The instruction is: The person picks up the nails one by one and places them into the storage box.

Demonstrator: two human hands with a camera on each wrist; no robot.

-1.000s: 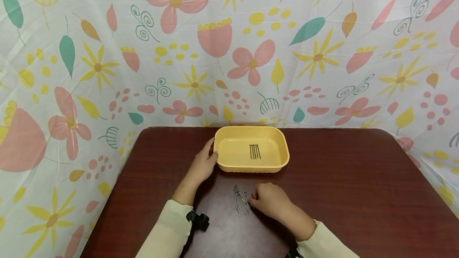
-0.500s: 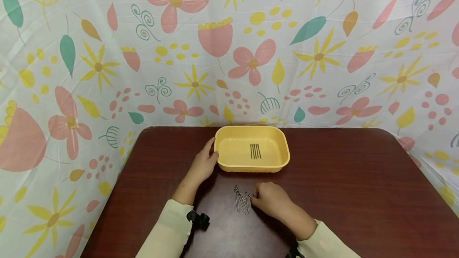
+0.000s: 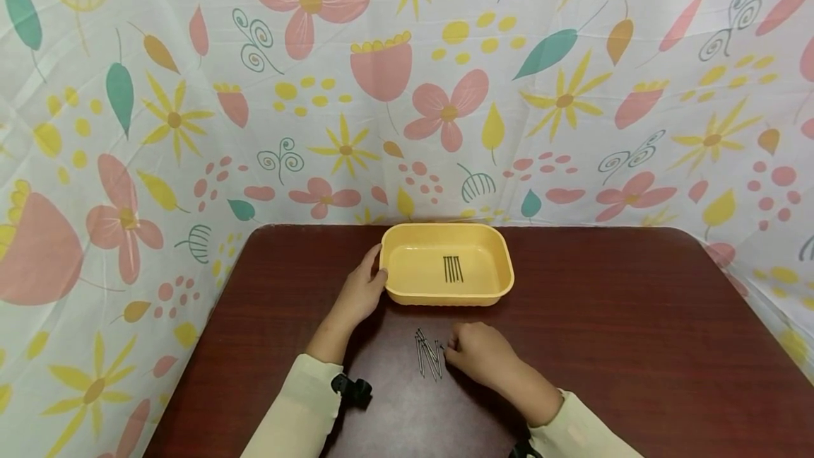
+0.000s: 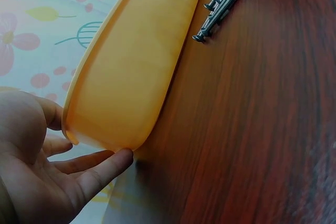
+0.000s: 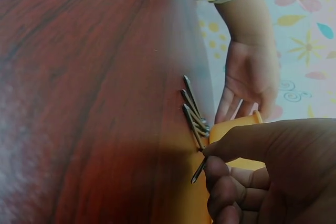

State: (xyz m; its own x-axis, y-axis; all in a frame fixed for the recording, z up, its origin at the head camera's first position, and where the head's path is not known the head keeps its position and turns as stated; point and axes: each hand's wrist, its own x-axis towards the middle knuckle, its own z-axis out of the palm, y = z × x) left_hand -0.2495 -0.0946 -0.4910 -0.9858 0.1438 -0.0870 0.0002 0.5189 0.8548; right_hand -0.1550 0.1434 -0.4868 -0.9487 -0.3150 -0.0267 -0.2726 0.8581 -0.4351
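My left hand holds the left end of a yellow plastic tray. Its thumb lies at the rim, and the other fingers reach along the end wall in the left wrist view. My right hand is low over the table in front of the tray. Between its thumb and forefinger it pinches a nail, whose pointed end sticks out in the right wrist view. Just left of that hand lies a loose pile of several steel nails. Several more nails lie side by side on the tray floor.
Everything stands on a dark red-brown wooden table. A flower-printed cloth hangs along the back and left edges, close behind the tray. A black wrist camera sits on the left sleeve.
The right hand has stayed almost in place, shifting very slightly away from the pile, and the pinched nail's end shows a little more. The left hand and tray are unmoved.
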